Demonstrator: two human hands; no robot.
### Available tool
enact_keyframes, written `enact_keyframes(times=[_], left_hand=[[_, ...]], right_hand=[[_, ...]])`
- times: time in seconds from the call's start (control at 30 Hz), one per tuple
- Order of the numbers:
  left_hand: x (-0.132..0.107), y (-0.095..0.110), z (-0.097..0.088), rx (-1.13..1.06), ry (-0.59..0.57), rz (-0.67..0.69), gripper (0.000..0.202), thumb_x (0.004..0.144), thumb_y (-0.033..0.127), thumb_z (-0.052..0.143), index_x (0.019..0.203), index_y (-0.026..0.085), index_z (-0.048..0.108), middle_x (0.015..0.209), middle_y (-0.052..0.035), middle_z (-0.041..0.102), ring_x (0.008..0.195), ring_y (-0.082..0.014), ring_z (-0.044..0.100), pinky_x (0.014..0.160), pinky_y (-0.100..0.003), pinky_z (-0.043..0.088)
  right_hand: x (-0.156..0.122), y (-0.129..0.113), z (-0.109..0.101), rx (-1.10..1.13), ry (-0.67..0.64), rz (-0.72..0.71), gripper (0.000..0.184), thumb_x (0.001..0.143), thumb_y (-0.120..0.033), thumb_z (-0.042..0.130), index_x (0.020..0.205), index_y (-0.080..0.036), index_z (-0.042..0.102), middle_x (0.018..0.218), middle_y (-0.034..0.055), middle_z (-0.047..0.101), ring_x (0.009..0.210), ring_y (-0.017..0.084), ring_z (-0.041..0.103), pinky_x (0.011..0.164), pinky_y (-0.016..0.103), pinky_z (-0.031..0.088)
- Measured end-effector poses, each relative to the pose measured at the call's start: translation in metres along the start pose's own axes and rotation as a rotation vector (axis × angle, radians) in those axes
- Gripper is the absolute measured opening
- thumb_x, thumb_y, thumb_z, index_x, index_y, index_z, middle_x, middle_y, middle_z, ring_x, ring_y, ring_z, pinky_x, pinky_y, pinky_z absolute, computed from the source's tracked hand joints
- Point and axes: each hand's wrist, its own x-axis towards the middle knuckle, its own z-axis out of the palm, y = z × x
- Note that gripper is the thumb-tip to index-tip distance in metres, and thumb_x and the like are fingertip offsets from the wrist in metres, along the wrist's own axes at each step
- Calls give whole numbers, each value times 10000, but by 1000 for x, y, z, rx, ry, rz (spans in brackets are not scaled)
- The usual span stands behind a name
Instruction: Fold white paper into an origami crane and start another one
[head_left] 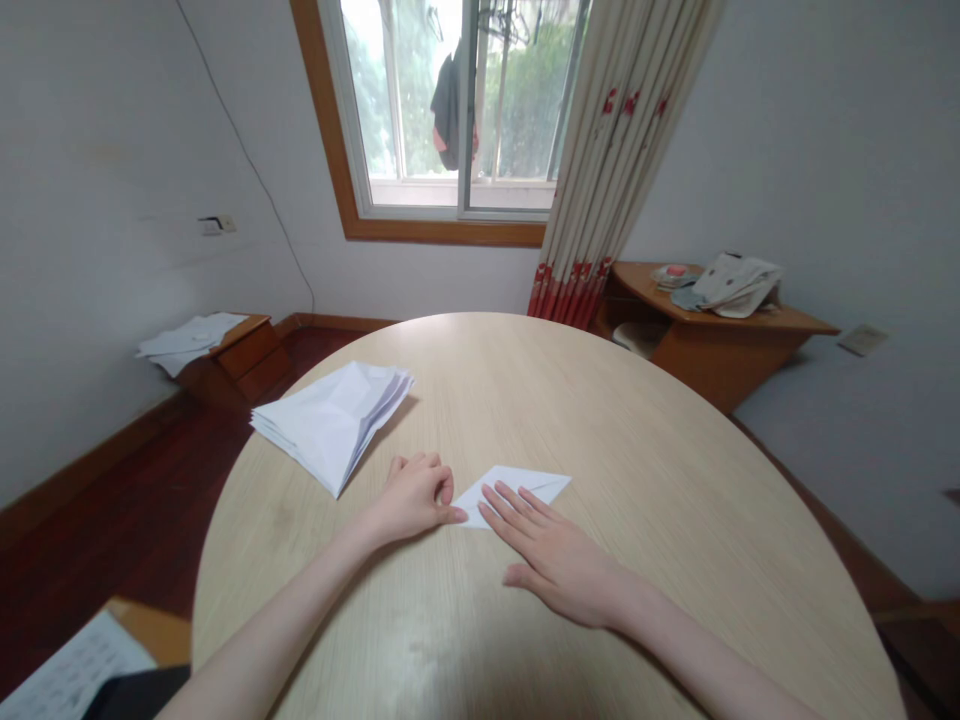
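1. The single head view looked forward and down across the round table [675, 480], close above its near edge.
2. It faced the window [450, 110] on the far wall.

The small white folded paper triangle [517, 487] lies flat on the pale wooden round table, just ahead of you near the table's middle. Its long point aims toward three o'clock, its blunt corner toward nine. A crease runs along its upper edge. Your fingers cover its near edge and left tip.
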Motion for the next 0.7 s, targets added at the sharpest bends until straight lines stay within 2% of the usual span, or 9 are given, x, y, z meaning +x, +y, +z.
enact_keyframes(times=[0.17,0.33,0.43,0.57,0.7], left_hand=[[2,-3,3,-17,7,3,259,740,384,752,730,171,606,864,-12,583,909,-226,540,844,-372,285],[0,-1,3,-33,10,36,202,753,296,753,788,170,599,889,-13,574,933,-226,526,878,-399,307],[0,-1,5,-71,54,152,160,765,215,735,838,178,598,942,-23,569,968,-224,514,883,-387,354],[-1,0,14,-205,100,408,166,823,115,644,960,199,603,1025,-33,588,1011,-188,532,891,-318,424],[-4,7,29,-143,146,545,119,897,230,595,1008,189,607,1064,-53,636,1019,-191,576,892,-306,456]], right_hand=[[-1,3,6,-14,74,-10,665,956,-539,377,1507,-245,149,1579,68,64,1452,238,14,1182,483,160],[-6,11,4,-2,76,77,732,947,-545,394,1511,-181,103,1573,98,85,1452,241,48,1179,472,187],[-9,17,-1,13,84,103,660,969,-514,363,1509,-211,137,1567,75,140,1448,228,108,1182,467,184],[-9,19,-4,27,84,123,590,984,-473,356,1498,-228,204,1558,58,181,1440,222,164,1177,468,199],[-9,15,-5,31,144,129,571,977,-451,399,1490,-264,233,1543,46,238,1431,223,203,1159,476,244]])
